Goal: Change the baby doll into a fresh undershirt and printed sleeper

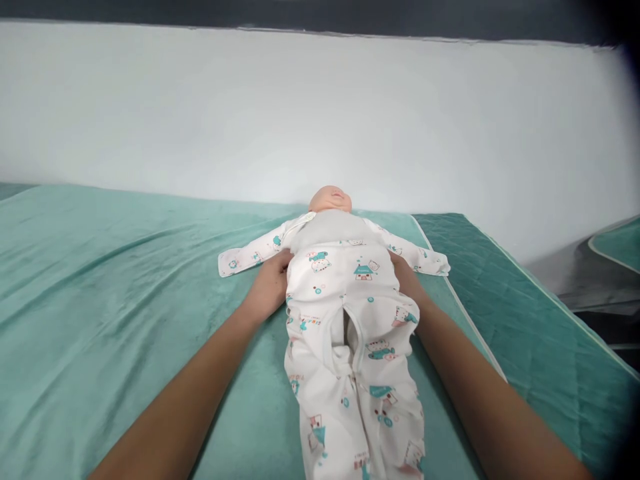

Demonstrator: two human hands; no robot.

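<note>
A baby doll [331,199] lies on its back on a teal blanket [125,287], dressed in a white printed romper [350,313] with its sleeves spread out to both sides. My left hand [267,287] presses against the doll's torso on the left, just under the sleeve, with fingers curled round the side. My right hand [406,277] holds the torso on the other side; its fingers are mostly hidden behind the romper. The romper's front opening gapes at the crotch.
A white wall [320,113] runs close behind the doll's head. A darker green quilted mat [525,313] lies to the right, its edge dropping off toward a dark floor [600,293] at far right.
</note>
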